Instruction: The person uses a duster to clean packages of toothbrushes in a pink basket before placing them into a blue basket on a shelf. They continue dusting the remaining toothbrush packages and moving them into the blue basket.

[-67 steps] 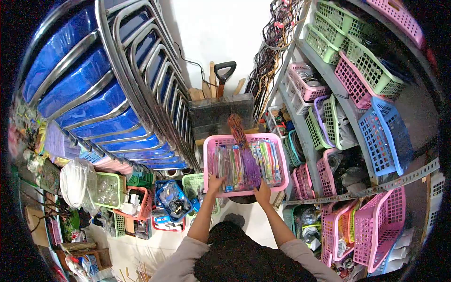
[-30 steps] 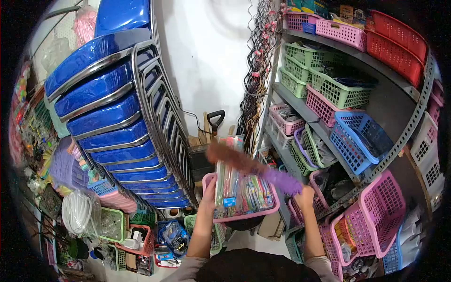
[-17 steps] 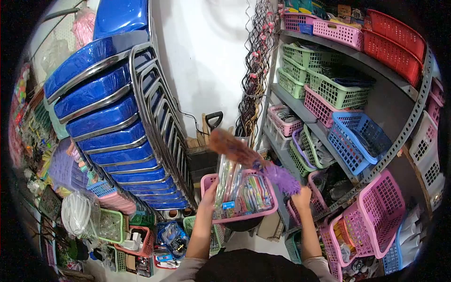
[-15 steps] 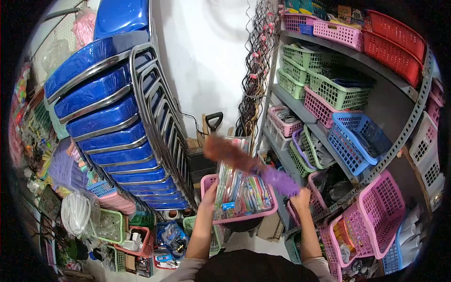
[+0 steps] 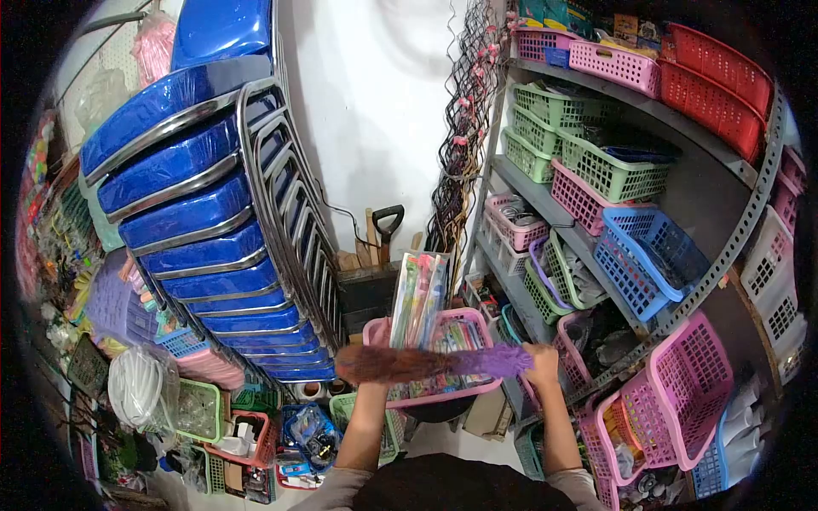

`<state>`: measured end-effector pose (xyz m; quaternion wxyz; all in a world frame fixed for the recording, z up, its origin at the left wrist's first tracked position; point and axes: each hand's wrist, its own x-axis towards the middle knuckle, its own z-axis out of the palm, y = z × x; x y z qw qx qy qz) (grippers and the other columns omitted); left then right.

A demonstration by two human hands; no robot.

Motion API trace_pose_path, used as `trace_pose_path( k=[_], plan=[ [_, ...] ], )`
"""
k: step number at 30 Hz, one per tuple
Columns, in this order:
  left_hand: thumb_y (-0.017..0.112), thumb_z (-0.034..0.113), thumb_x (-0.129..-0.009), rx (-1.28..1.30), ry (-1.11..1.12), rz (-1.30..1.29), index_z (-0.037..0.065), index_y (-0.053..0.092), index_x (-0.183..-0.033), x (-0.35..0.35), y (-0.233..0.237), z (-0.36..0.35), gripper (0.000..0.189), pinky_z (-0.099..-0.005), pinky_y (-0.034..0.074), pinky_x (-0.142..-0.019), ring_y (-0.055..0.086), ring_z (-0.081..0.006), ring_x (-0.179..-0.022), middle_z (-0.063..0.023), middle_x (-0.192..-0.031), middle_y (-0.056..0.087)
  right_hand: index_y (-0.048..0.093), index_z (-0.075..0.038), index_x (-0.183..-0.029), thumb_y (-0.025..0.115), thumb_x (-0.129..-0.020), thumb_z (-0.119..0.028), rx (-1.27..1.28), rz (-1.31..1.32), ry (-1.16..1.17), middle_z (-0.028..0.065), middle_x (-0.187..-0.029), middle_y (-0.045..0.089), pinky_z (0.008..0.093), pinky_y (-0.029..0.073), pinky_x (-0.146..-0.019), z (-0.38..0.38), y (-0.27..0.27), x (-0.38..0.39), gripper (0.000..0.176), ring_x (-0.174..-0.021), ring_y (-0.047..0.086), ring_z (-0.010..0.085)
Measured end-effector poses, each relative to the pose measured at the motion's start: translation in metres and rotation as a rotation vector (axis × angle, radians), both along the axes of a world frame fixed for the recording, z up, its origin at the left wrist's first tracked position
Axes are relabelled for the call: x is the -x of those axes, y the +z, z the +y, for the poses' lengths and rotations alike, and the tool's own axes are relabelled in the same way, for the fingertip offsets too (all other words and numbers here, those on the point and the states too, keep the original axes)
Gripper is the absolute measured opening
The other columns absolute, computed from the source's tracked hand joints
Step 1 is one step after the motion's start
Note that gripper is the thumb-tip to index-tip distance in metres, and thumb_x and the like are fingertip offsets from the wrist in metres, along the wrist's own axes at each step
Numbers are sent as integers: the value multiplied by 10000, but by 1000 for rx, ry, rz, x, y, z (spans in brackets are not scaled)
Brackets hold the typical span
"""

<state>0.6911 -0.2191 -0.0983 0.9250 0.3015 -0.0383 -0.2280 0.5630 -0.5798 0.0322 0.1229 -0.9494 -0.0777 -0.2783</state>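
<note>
My right hand is closed around the purple end of a feather duster, which has brown plumes at its other end. The duster lies level across the front of a pink basket. Packs of toothbrushes fill this basket, and one long clear pack stands upright at its left, leaning back. My left hand is at the basket's left side, near that pack. The brown plumes cover its fingers, so its grip is hidden.
Stacked blue chairs rise on the left. Grey shelves with plastic baskets stand on the right. More pink baskets sit at lower right, and several filled baskets at lower left. A black-handled tool leans against the wall.
The feather duster has swung down from a slant to level, its brown end dropping toward me and over my left hand. My right hand has moved slightly; the basket has barely shifted.
</note>
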Motion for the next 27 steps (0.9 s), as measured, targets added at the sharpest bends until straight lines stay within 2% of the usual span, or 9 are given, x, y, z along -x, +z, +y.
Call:
trace_pose_path(
  k=[1, 2, 3, 5, 11, 13, 16, 19, 27],
  plan=[
    [361, 257, -928, 185, 100, 125, 7, 579, -1036, 12, 93, -23, 348, -348, 513, -728, 606, -238, -783, -99, -941, 632, 618, -68, -799, 618, -617, -177, -13, 19, -54, 176, -675, 605, 457, 472, -575, 2, 1, 1, 213, -611, 585, 375],
    [384, 274, -933, 236, -211, -78, 39, 568, -1069, -6, 65, -8, 328, -385, 502, -768, 603, -240, -845, -94, -999, 622, 626, -68, -815, 615, -615, -169, -26, 37, -107, 182, -683, 608, 468, 473, -589, 4, 2, 1, 225, -623, 583, 389],
    [418, 301, -930, 229, 100, 108, 50, 535, -1153, 25, 86, -19, 355, -431, 482, -827, 587, -264, -941, -110, -1104, 592, 626, -68, -815, 615, -615, -169, -26, 37, -107, 182, -683, 608, 468, 473, -589, 0, -5, -5, 225, -623, 583, 389],
    [442, 321, -924, 244, -128, 4, 36, 496, -1217, 62, 164, -31, 412, -457, 468, -862, 571, -283, -999, -128, -1165, 562, 619, -63, -810, 612, -609, -178, -199, 46, -322, 189, -688, 607, 474, 470, -596, -11, -25, -18, 231, -625, 576, 405],
    [430, 353, -933, 127, 166, -178, 20, 494, -1224, 43, 119, -26, 447, -417, 468, -883, 576, -278, -999, -139, -1152, 569, 613, -64, -790, 600, -604, -141, -81, 80, -52, 185, -656, 592, 465, 470, -589, 4, 17, 3, 202, -636, 578, 388],
    [429, 368, -933, 221, -69, -276, 19, 506, -1212, 37, 123, -24, 453, -386, 474, -880, 588, -262, -974, -126, -1125, 586, 612, -63, -777, 599, -597, -132, 1, 46, 59, 184, -646, 586, 463, 468, -581, 5, 15, 4, 194, -633, 578, 385],
    [459, 288, -921, -198, 250, -93, -8, 504, -1207, 58, 155, -35, 414, -384, 477, -885, 592, -251, -1000, -141, -1136, 588, 609, -69, -762, 605, -598, -151, -129, 88, -126, 183, -636, 578, 459, 454, -554, 2, -12, -7, 182, -612, 572, 380],
    [479, 243, -906, 146, 1, 64, -23, 494, -1215, 42, 123, -29, 407, -388, 467, -902, 575, -256, -1044, -153, -1182, 563, 609, -77, -755, 610, -615, -179, -133, 49, -236, 184, -628, 575, 451, 445, -530, -2, -21, -12, 174, -596, 567, 374],
    [460, 183, -910, -423, -61, -307, -12, 525, -1134, 5, 25, -9, 305, -379, 484, -855, 592, -245, -941, -120, -1017, 596, 640, -103, -904, 637, -614, -216, -89, 162, 105, 165, -674, 599, 446, 453, -597, 15, -27, 4, 311, -647, 579, 370]
  ],
)
